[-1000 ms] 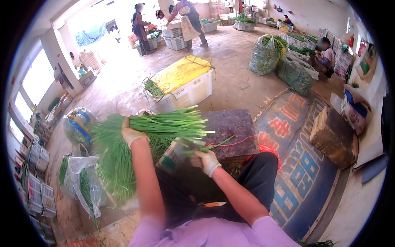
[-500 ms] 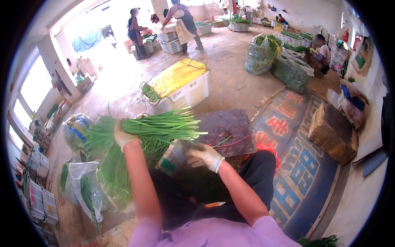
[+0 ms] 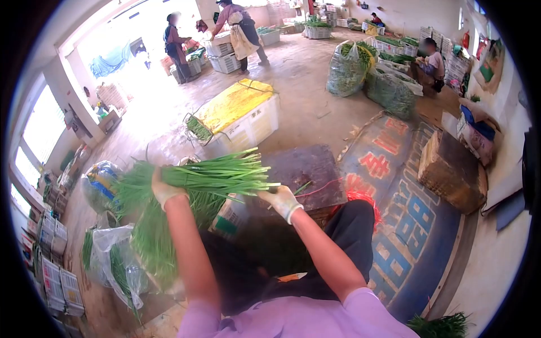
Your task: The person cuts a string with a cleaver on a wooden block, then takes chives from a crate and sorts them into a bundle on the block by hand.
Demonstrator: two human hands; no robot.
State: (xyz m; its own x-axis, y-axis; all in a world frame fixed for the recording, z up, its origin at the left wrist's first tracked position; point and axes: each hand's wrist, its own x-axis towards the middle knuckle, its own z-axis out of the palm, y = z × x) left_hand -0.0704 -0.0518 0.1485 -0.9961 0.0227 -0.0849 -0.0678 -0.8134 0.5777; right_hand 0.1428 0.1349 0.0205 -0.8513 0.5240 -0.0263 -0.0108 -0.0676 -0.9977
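A bunch of garlic chives (image 3: 222,173) lies across in front of me, its pale cut ends pointing right. My left hand (image 3: 164,188), in a pale glove, is closed around the bunch near its leafy side. My right hand (image 3: 282,204), also gloved, is at the cut ends with its fingers drawn together; what they pinch is too small to make out. Below the left forearm hangs a larger heap of chives (image 3: 155,242). Just beyond the right hand stands a dark, worn block (image 3: 310,169) with a red string and a loose stalk on top.
A white crate with a yellow cover (image 3: 248,127) stands ahead. Plastic bags of greens (image 3: 345,73) and a wooden box (image 3: 451,172) are to the right. On the left are a clear bag (image 3: 115,253) and stacked crates (image 3: 59,281). Several people work farther back.
My right hand has risen slightly and shifted right along the stalk ends. The left hand still holds the bunch. The whole view has shifted a little to the left.
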